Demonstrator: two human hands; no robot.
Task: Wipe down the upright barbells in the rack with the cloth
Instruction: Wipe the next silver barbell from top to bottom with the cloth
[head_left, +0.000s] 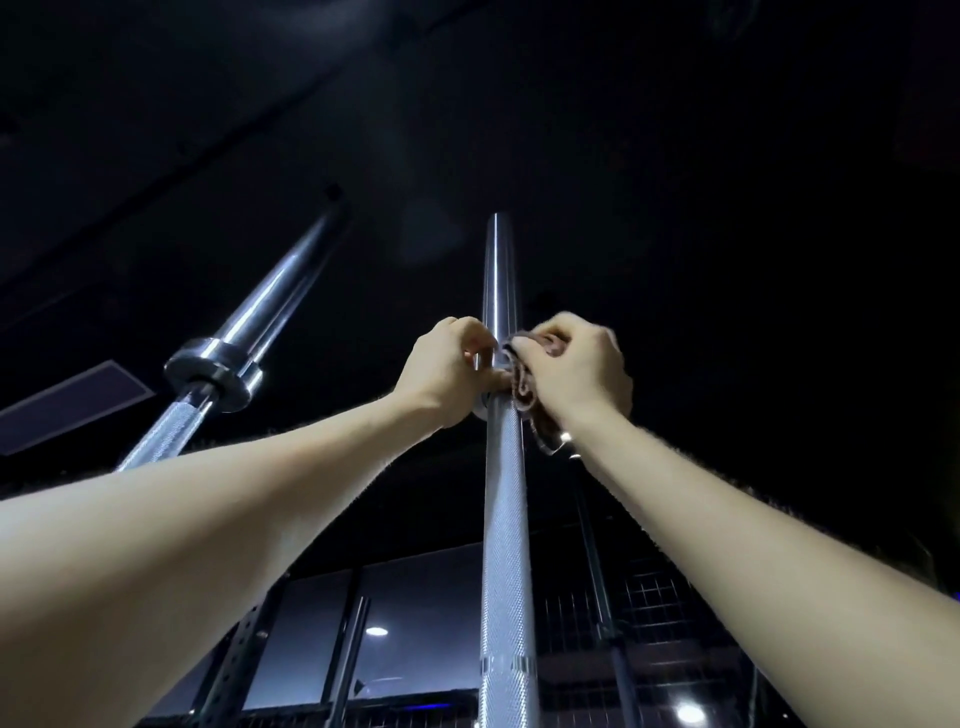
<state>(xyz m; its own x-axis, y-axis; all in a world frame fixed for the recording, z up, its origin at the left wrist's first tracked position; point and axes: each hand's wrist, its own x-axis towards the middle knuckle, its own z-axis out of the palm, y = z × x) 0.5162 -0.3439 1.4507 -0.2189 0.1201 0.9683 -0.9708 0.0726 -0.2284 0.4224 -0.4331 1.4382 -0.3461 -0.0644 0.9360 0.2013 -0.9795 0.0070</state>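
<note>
Right hand (576, 364) grips one cloth (522, 384); left hand (449, 366) curls around centre barbell (504, 519). Barbells: two; second barbell (244, 338) left.

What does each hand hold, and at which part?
The right hand grips the bunched cloth against the middle barbell at its collar. The left hand holds that collar.

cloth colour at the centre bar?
Brownish-red, dim light; small crumpled cloth in the right hand, head view.
</note>
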